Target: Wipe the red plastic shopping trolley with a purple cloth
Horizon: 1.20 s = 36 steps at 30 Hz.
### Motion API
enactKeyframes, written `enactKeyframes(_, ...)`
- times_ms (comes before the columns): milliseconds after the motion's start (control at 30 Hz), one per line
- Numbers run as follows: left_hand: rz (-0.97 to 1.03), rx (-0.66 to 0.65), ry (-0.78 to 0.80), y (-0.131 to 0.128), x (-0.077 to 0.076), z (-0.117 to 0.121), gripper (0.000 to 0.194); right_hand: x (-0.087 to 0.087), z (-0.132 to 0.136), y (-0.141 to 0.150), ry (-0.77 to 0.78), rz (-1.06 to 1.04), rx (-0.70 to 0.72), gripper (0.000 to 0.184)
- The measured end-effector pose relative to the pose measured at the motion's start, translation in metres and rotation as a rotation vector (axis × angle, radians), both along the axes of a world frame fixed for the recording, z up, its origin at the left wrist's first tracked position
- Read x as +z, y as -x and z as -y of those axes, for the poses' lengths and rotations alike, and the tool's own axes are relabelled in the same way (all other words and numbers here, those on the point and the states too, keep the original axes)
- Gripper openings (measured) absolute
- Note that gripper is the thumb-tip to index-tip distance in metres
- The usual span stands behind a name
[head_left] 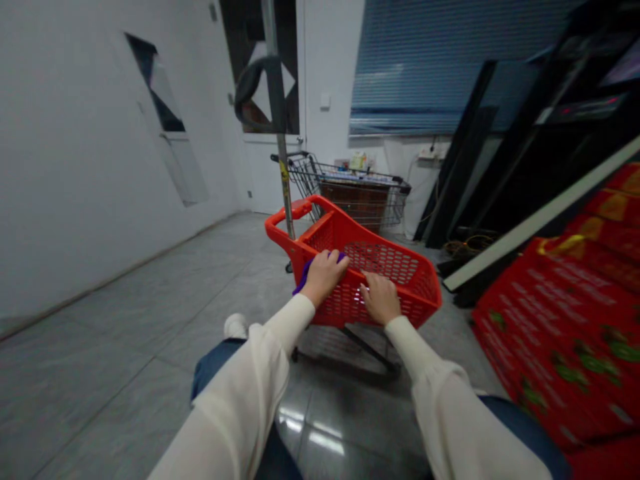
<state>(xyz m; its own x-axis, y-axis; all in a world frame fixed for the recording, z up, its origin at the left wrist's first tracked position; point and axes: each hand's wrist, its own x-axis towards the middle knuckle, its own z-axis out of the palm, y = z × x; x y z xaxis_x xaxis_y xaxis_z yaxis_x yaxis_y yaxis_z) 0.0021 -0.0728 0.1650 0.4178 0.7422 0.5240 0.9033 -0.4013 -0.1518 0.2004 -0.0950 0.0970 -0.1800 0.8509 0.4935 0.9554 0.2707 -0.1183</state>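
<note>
A red plastic shopping cart (pixel 353 227) with a perforated basket stands in front of me on a dark wheeled frame. My left hand (pixel 326 275) presses a purple cloth (pixel 304 275) over the basket's near rim, fingers closed on it. Most of the cloth is hidden beneath the palm. Further right along the same rim, my right hand (pixel 381 298) grips the basket edge with curled fingers, some of them out of sight. No loose objects are visible inside the basket.
A metal pole with a grey loop handle (pixel 270 93) rises behind the cart's handle. Farther back stands a black wire cart (pixel 400 190) by a wooden cabinet (pixel 353 200). Red printed boxes (pixel 565 320) are stacked on the right, near a long pale board (pixel 540 217).
</note>
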Motion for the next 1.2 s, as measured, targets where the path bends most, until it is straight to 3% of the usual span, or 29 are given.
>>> enactKeyframes(200, 0.074, 0.200, 0.019, 0.019, 0.024, -0.006, 0.029, -0.003, -0.001, 0.004, -0.006, -0.036, 0.031, 0.040)
enactKeyframes(400, -0.034, 0.016, 0.141, -0.005, 0.018, 0.002, 0.030, -0.005, 0.001, 0.003, -0.005, -0.020, 0.020, 0.039)
enactKeyframes(567, 0.061, 0.170, 0.085, 0.004, 0.025, -0.001, 0.029, -0.002, 0.003, -0.001, 0.025, -0.003, 0.030, 0.039)
enactKeyframes(633, 0.067, 0.181, 0.078, 0.000, 0.021, 0.001, 0.028, 0.001, 0.004, 0.001, 0.039, 0.005, 0.015, 0.039)
enactKeyframes(833, 0.014, 0.023, 0.156, -0.022, 0.010, 0.004, 0.030, 0.010, 0.010, -0.003, 0.071, 0.069, -0.073, 0.037)
enactKeyframes(1033, 0.070, 0.137, 0.110, -0.016, 0.013, 0.001, 0.027, 0.016, 0.014, -0.001, 0.127, 0.077, -0.173, 0.036)
enactKeyframes(1200, 0.019, 0.018, 0.153, -0.037, 0.002, 0.006, 0.026, 0.025, 0.017, 0.000, 0.170, 0.087, -0.223, 0.040)
